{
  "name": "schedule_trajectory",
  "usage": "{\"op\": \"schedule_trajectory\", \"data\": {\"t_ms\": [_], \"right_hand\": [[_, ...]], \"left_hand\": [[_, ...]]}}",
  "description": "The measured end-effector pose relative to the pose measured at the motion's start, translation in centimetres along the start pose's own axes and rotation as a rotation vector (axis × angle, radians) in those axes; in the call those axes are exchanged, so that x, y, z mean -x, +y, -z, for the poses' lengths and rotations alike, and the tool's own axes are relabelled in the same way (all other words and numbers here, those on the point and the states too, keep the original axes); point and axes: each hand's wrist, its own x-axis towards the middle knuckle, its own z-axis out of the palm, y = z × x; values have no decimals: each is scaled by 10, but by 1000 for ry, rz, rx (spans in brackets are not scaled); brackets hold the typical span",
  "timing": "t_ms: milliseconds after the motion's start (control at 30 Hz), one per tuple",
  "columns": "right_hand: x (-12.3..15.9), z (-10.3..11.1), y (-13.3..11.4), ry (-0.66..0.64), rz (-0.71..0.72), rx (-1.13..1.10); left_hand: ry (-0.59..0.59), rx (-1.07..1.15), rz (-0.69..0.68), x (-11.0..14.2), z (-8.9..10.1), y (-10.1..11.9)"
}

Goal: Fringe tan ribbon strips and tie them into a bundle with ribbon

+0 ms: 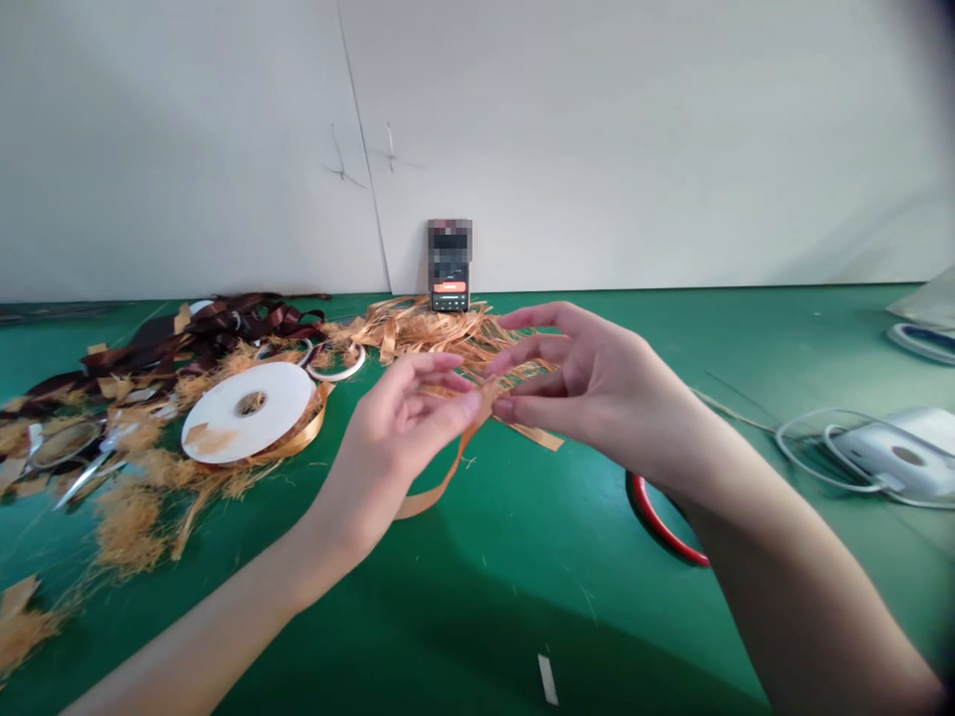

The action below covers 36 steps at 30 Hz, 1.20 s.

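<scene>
Gold satin ribbon runs between both hands at centre, its loop sagging toward 6 o'clock and its upper end rising to the fingertips. Left hand: fingers curled, narrow, tips on the ribbon. Right hand: fingers fanned wider, thumb low, against the ribbon just beside the left fingertips. Can't tell if either hand is actually clamping; fingers hide the contact. Frayed gold fibre pile sits at 12, behind the hands, with a loose ribbon end near the right fingers. Ribbon spool lies flat at 10 o'clock, white flange up, gold ribbon wound below it, fibre scraps stuck on top. White rings are just behind the spool. Dark brown ribbon tangle at 10 to 11. Scissors lie among fibres at 9. Red-rimmed hoop at 4, partly behind the right forearm. White corded appliance at 3, cable looped beside it. Phone stands upright against the white wall at 12, screen pixelated, orange button showing, no readable text. Everything sits on a green mat.
</scene>
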Motion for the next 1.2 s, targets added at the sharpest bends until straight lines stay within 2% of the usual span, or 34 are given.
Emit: {"op": "schedule_trajectory", "data": {"t_ms": [167, 333, 533, 933, 1067, 1200], "right_hand": [[1, 5, -5, 4, -76, -21], [2, 6, -6, -52, -66, -12], [3, 7, -5, -98, -58, 25], [2, 10, -5, -64, -136, 126], [0, 12, -5, -20, -162, 164], [-1, 15, -5, 58, -128, 207]], "left_hand": [[-76, 44, 135, 0, 0, 2], [-123, 194, 242, -1, 2, 4], [-126, 243, 227, -1, 3, 3], [5, 93, 251, -1, -4, 10], [3, 70, 254, -1, -3, 9], [12, 64, 263, 0, -2, 7]]}}
